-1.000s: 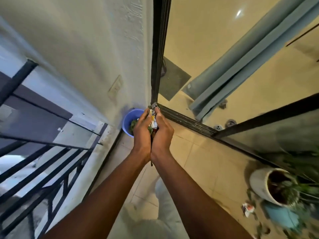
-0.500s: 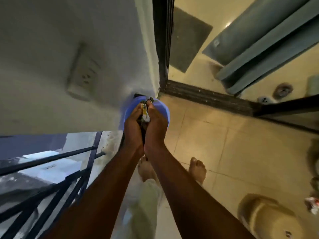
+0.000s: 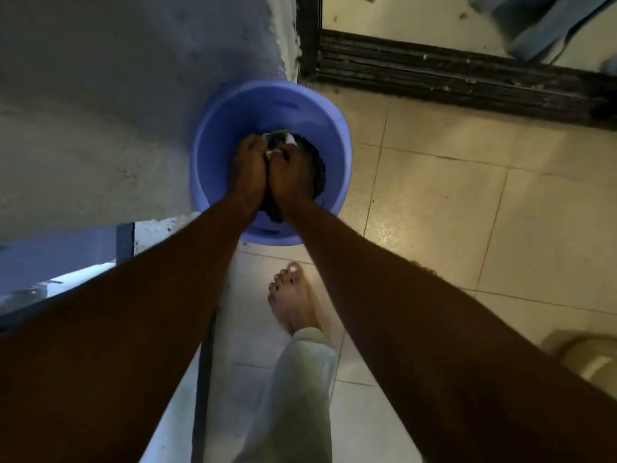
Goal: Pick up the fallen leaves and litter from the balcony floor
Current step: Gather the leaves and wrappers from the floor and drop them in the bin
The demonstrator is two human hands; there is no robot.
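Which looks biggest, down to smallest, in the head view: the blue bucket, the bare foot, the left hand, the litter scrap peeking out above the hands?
1. blue bucket
2. bare foot and left hand: about alike, so not ranked
3. litter scrap, mostly hidden

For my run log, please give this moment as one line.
phase: disposal | left hand: holds litter | right hand: holds litter | place: over blue bucket

No writing, label, brand or number can be read. The one printed-looking surface is the white and green litter scrap [image 3: 278, 139] at the fingertips of the left hand [image 3: 248, 170] and right hand [image 3: 291, 173], over the middle of the blue bucket [image 3: 208, 162]; any marking on it is too blurred to read
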